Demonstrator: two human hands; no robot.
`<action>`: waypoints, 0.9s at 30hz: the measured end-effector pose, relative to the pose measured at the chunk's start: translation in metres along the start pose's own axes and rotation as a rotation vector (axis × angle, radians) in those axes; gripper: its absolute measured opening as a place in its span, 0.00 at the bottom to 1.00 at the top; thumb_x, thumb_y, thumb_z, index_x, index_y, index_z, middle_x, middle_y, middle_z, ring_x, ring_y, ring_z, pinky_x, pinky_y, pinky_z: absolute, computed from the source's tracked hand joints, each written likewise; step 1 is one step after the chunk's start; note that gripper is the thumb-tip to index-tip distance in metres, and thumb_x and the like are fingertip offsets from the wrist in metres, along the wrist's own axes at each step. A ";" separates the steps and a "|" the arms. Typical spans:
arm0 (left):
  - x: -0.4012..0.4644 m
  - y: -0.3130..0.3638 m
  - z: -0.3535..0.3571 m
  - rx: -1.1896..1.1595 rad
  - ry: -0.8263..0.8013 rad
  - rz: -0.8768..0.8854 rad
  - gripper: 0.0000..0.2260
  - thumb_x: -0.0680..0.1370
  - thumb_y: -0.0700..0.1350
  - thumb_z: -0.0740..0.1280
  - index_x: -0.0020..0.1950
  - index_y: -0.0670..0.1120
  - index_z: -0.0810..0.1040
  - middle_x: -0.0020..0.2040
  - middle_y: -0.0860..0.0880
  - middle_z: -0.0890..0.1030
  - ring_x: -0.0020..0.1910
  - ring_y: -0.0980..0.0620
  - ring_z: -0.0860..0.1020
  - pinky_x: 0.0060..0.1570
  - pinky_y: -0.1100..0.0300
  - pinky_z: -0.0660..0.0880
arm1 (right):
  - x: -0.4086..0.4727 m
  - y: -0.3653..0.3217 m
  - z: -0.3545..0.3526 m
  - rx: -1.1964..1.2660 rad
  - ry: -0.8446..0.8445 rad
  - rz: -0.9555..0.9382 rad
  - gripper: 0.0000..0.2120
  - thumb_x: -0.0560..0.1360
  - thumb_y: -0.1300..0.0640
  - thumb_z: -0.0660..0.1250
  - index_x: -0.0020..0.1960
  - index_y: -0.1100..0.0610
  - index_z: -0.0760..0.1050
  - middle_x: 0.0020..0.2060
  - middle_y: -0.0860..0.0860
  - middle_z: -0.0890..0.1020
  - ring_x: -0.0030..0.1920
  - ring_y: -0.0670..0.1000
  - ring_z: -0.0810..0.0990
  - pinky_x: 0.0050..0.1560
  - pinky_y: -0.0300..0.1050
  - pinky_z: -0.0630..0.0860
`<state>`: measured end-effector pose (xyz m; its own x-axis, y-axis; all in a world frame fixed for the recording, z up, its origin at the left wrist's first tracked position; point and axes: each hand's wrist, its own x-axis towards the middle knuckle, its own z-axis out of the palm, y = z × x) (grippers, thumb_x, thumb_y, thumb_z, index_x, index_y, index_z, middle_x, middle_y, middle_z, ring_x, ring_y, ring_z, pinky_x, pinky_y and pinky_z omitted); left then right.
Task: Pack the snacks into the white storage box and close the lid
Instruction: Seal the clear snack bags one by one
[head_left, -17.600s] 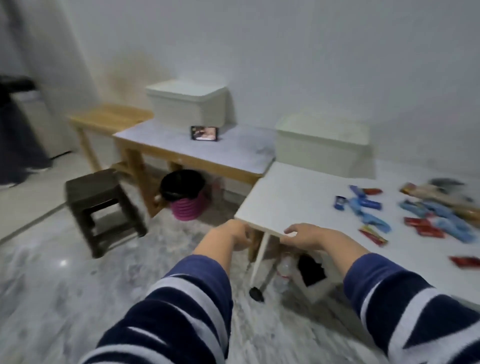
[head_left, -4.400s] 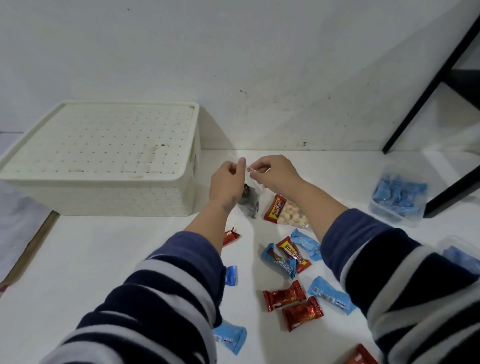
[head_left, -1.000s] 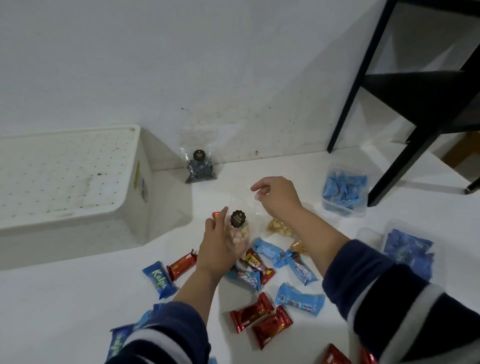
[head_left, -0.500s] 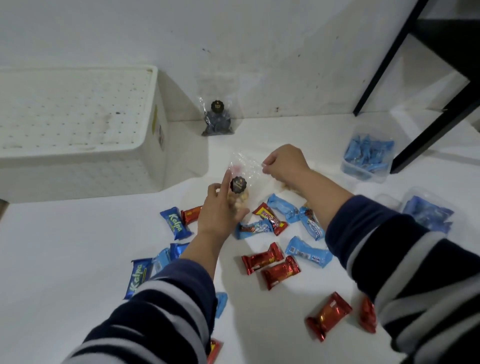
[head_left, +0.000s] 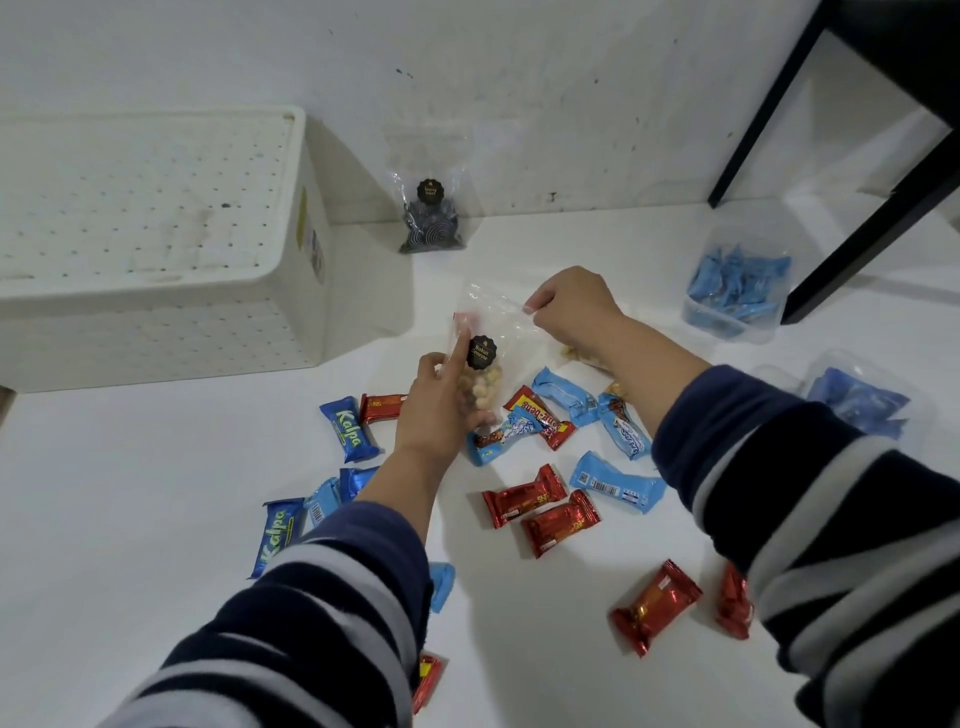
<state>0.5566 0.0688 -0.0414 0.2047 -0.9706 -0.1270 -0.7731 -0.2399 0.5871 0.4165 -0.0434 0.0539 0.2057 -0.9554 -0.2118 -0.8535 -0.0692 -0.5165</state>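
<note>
The white storage box (head_left: 156, 332) stands at the back left with its perforated lid on. Above the middle of the white table (head_left: 130, 493) I hold a clear bag of pale biscuits (head_left: 485, 358) with a black round label. My left hand (head_left: 441, 400) grips its lower part and my right hand (head_left: 571, 306) pinches its top right corner. Several blue and red wrapped snacks, such as a blue Kalpa bar (head_left: 348, 428) and a red bar (head_left: 524, 496), lie scattered below my hands. A second clear bag of dark biscuits (head_left: 430, 218) leans upright against the wall.
Two clear tubs of blue packets stand at the right, one near the wall (head_left: 737, 291), one at the edge (head_left: 857, 400). A black frame's leg (head_left: 852, 249) comes down on the table's back right. The wall closes off the far side.
The bag of pale biscuits has risen slightly between my hands since half a second ago; my right hand still pinches its top. The view has shifted a little.
</note>
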 end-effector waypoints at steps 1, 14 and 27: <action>0.000 0.000 0.000 0.001 0.002 0.002 0.52 0.67 0.50 0.78 0.76 0.62 0.42 0.69 0.46 0.63 0.60 0.45 0.76 0.58 0.54 0.77 | -0.001 0.000 -0.001 0.003 -0.010 -0.019 0.11 0.75 0.62 0.66 0.56 0.59 0.83 0.55 0.52 0.83 0.57 0.53 0.79 0.54 0.42 0.76; 0.000 -0.004 0.003 -0.001 0.009 0.021 0.51 0.68 0.50 0.77 0.76 0.63 0.41 0.68 0.46 0.63 0.60 0.45 0.75 0.56 0.53 0.78 | -0.003 -0.012 0.009 0.033 0.048 -0.043 0.10 0.74 0.60 0.65 0.50 0.61 0.82 0.51 0.54 0.84 0.54 0.54 0.80 0.52 0.45 0.78; -0.001 -0.006 0.003 -0.002 0.005 0.030 0.51 0.68 0.50 0.77 0.76 0.63 0.41 0.68 0.46 0.63 0.59 0.45 0.76 0.53 0.54 0.79 | 0.000 -0.025 0.025 0.110 0.051 -0.025 0.07 0.72 0.56 0.67 0.49 0.55 0.80 0.52 0.52 0.82 0.49 0.51 0.77 0.50 0.46 0.76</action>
<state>0.5591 0.0711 -0.0474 0.1844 -0.9772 -0.1050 -0.7776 -0.2103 0.5925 0.4498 -0.0347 0.0460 0.1988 -0.9674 -0.1567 -0.7899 -0.0636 -0.6099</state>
